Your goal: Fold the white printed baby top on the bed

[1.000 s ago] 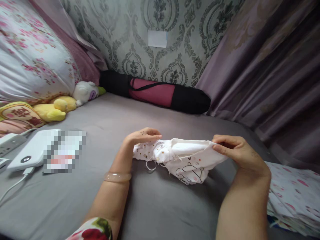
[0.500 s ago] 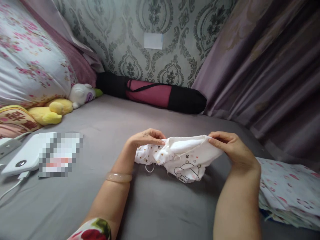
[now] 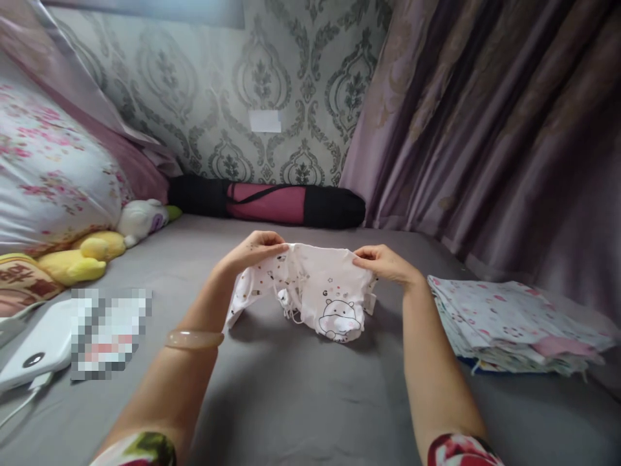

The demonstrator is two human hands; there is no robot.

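Note:
A small white baby shirt (image 3: 323,278) hangs between my two hands, its lower part bunched on the grey bed sheet (image 3: 310,401). It bears a printed cartoon animal on the front, a sleeve with small dotted prints, and thin tie strings. My left hand (image 3: 259,249) pinches its top edge at the left, by the dotted sleeve. At the right end of that edge, the fingers of my right hand (image 3: 383,262) are closed on the cloth. A small white tag shows below my right hand.
Folded printed cloths (image 3: 514,320) are stacked at the right. To the left lie a white power bank (image 3: 41,343) with a cable, a blurred-out item (image 3: 111,333) and plush toys (image 3: 77,259). A long black and pink bag (image 3: 266,202) lies along the wall.
The shirt has been lifted and spread, so its front hangs flatter and the dotted sleeve extends left. Both hands have moved slightly up and left in view; the camera has shifted too.

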